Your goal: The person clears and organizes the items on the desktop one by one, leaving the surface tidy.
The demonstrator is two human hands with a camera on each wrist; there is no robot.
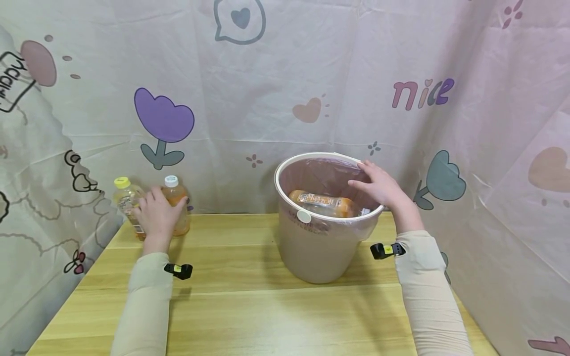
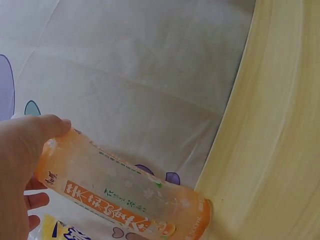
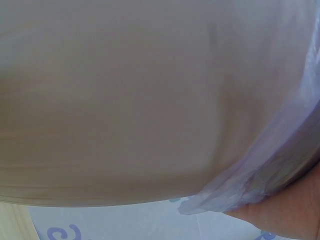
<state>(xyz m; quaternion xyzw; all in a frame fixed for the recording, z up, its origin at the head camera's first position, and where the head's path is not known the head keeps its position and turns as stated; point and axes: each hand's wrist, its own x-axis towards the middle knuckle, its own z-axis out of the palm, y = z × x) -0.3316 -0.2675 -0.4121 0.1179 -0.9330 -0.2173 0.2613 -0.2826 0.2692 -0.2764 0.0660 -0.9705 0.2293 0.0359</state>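
On the left of the table, my left hand [image 1: 157,215] reaches round an orange-tinted plastic bottle [image 2: 125,190] with a white cap [image 1: 171,181]; its thumb lies along one side and its fingers sit on the other. Right beside it stands a yellow-capped bottle [image 1: 129,200], partly covered by the hand. My right hand [image 1: 380,185] rests at the right rim of a lined trash bin [image 1: 311,252], fingers fairly straight over the edge. Inside the bin lies an orange-labelled bottle [image 1: 322,201]. The right wrist view shows mostly the bin's wall and the plastic liner [image 3: 260,172].
The wooden table [image 1: 231,306] ends at a printed cloth backdrop [image 1: 249,118] behind and at both sides. The bin's white rim [image 1: 278,180] stands higher than the bottles' caps. A round white knob [image 1: 304,216] sits on its front.
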